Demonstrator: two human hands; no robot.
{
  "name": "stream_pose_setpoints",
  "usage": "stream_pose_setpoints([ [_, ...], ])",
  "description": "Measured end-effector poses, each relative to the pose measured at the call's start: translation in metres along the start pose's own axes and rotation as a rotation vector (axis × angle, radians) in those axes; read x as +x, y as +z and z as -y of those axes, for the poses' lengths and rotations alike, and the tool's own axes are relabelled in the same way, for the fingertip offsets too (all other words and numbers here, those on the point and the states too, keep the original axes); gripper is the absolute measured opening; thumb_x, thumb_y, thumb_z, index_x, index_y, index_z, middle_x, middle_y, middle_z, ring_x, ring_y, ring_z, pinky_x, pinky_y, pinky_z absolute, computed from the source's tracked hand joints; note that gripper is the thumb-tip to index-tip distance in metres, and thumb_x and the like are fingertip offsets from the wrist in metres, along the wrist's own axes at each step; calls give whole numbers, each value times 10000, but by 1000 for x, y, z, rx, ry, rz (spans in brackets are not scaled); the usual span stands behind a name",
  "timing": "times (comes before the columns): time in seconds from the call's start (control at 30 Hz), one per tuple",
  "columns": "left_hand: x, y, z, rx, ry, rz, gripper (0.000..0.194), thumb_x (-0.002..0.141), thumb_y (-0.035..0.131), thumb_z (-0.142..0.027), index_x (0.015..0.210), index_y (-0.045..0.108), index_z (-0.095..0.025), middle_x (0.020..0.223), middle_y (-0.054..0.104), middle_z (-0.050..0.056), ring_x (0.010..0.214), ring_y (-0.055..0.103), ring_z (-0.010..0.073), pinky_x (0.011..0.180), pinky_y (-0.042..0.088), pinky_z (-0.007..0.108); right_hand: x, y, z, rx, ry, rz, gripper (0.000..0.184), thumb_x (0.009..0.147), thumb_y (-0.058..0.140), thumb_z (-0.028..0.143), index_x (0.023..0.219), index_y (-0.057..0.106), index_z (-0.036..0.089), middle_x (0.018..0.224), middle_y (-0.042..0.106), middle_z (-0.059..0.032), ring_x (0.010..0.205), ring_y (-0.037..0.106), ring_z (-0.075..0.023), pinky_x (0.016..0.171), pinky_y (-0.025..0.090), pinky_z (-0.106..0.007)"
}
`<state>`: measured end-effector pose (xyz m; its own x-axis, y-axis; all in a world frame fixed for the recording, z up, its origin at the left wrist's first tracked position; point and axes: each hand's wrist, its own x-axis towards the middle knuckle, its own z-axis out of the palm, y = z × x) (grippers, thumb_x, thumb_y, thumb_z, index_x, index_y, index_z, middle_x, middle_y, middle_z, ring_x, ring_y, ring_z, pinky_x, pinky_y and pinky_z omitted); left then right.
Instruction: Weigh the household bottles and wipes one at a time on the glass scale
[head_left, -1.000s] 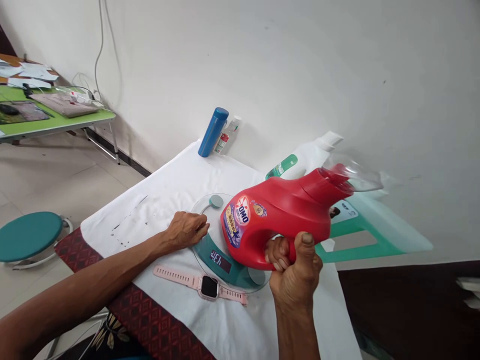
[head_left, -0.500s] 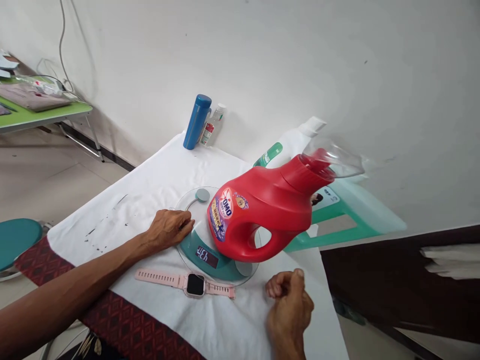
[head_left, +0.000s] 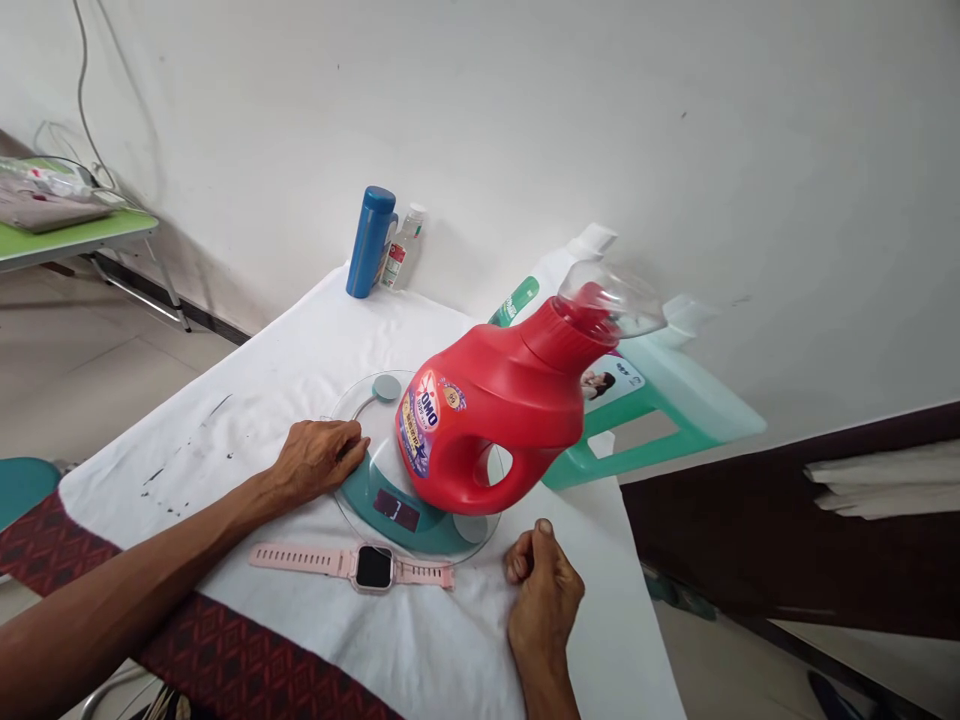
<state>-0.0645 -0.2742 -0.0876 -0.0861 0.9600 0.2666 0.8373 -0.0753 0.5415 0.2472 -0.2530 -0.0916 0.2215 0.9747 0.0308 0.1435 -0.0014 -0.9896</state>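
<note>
A red detergent bottle (head_left: pixel 517 385) with a clear cap stands on a teal kitchen scale (head_left: pixel 360 490) with a round glass plate. The scale's small display (head_left: pixel 396 510) is lit, though its digits show only in part. My left hand (head_left: pixel 319 458) rests at the scale's left edge, its fingers curled in with nothing seen in them. On the cloth to the right of the scale lies my right hand (head_left: pixel 546 590), closed in a loose fist, thumb up, apart from the bottle. A pink smartwatch (head_left: pixel 373 568) is stretched out along the scale's near side.
Behind the red bottle stand a white bottle (head_left: pixel 551 275) and a large green jug (head_left: pixel 675 385). A blue flask (head_left: pixel 370 245) and a small clear bottle (head_left: pixel 402 248) are at the table's far corner. A white cloth (head_left: pixel 202 430) covers the table, against the wall.
The whole view has shifted, so things appear further left. Both hands stay in nearly the same places by the scale, and the bottle remains on it. The display's visible digits differ.
</note>
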Motion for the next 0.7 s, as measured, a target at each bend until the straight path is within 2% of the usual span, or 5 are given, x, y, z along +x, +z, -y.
stream_pose_setpoints([
  [0.13, 0, -1, -1, -11, 3, 5, 383, 994, 448, -386, 660, 486, -202, 577, 540, -11, 530, 413, 122, 571, 244, 282, 0, 8, 41, -29, -244, 29, 471, 937, 623, 673, 881, 649, 206, 825, 626, -14, 781, 580, -188, 741, 476, -334],
  [0.23, 0, -2, -1, -12, 4, 3, 386, 990, 444, -388, 653, 470, -203, 572, 532, -9, 524, 406, 123, 568, 234, 282, -3, 30, 82, 78, -301, 192, 512, 860, 728, 650, 1123, 670, 215, 1076, 691, -69, 989, 650, -249, 859, 523, -393],
  [0.33, 0, -1, 0, -23, 3, 13, 389, 993, 441, -392, 655, 461, -201, 580, 542, -5, 532, 425, 126, 574, 233, 281, -6, 58, 106, 142, -168, 296, 398, 844, 804, 562, 921, 665, 196, 867, 660, -29, 830, 618, -188, 763, 510, -324],
  [0.43, 0, 0, 2, -33, 13, 27, 393, 1002, 435, -395, 663, 464, -199, 591, 557, -2, 541, 450, 128, 579, 236, 278, -2, 78, 115, 246, -89, 214, 520, 792, 844, 594, 684, 513, 207, 591, 432, 65, 558, 400, -96, 544, 380, -249],
  [0.7, 1, 7, 6, -28, 112, -35, 365, 1025, 440, -319, 682, 461, -196, 588, 573, -14, 510, 475, 116, 549, 246, 257, 59, 96, 147, 355, -195, 6, 643, 713, 831, 720, 622, 429, 225, 540, 358, 87, 448, 277, -56, 407, 233, -222],
])
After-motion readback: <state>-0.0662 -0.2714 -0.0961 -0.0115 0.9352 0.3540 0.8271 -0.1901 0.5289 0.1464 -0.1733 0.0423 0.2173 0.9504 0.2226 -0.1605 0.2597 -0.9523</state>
